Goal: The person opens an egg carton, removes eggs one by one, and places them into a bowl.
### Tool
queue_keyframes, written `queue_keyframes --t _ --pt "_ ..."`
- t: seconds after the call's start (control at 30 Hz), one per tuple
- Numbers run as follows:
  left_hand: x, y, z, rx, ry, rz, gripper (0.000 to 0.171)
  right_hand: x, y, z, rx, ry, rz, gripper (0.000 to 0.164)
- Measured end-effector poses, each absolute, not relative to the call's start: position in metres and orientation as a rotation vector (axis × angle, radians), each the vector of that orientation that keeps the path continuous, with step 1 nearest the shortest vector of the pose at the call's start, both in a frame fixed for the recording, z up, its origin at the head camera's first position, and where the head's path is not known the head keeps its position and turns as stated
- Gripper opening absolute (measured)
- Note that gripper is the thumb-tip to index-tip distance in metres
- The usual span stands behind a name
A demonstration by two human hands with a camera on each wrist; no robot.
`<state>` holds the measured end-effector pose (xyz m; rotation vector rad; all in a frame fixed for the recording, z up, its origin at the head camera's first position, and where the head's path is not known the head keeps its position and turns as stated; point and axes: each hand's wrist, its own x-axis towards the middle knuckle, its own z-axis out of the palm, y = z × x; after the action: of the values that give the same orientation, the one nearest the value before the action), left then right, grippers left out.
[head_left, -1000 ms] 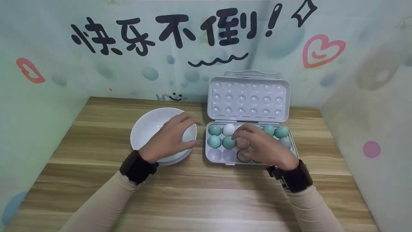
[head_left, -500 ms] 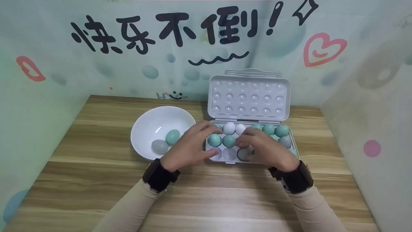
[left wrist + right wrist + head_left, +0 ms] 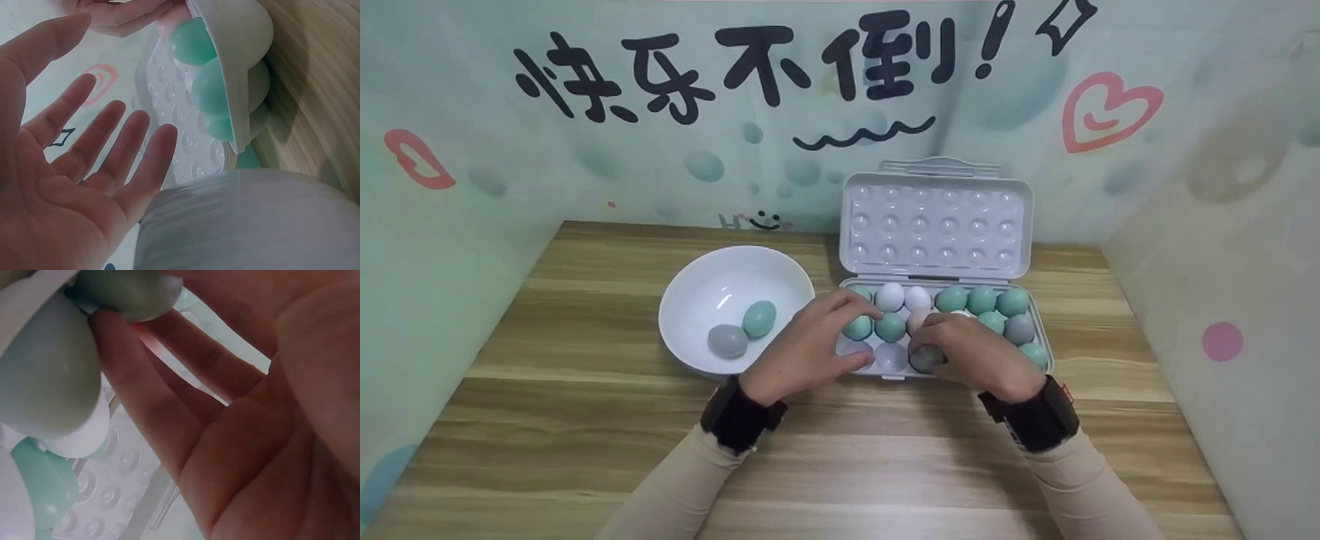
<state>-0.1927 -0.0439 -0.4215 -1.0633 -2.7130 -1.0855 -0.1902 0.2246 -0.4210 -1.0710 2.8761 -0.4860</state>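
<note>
A pale plastic egg box (image 3: pixel 894 376) stands with its lid (image 3: pixel 937 225) raised. My right hand (image 3: pixel 979 352) reaches over its front row and pinches a grey-green egg (image 3: pixel 924 360) at its cup. In the right wrist view the fingers curl at that egg (image 3: pixel 132 292), beside a larger-looking pale egg (image 3: pixel 48 365) in the box. My left hand (image 3: pixel 810 345) hovers over the box's left end, fingers spread and holding nothing. Turquoise eggs (image 3: pixel 891 328) lie beyond its fingertips. In the left wrist view its palm (image 3: pixel 62 208) shows bare, near the box and a blurred white bowl (image 3: pixel 253 219).
The white bowl (image 3: pixel 712 281) stands left of the box, holding a turquoise egg (image 3: pixel 759 319) and a grey egg (image 3: pixel 727 341). White eggs (image 3: pixel 889 298) and several more turquoise ones fill the box's back row. The wooden table (image 3: pixel 870 465) ends at a printed backdrop (image 3: pixel 780 67).
My left hand has moved right from over the bowl to the box's left end, uncovering two eggs in the bowl. My right hand has lowered slightly and its fingers have come together on the grey-green egg.
</note>
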Motion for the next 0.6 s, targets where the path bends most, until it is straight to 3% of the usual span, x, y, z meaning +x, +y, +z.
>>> queue_keyframes --t 0.6 --pt "-0.1961 -0.0452 -0.4269 -1.082 -2.66 -1.091 0.041 -0.1949 0.2248 -0.4221 -1.178 2.832 -0.454 0.021"
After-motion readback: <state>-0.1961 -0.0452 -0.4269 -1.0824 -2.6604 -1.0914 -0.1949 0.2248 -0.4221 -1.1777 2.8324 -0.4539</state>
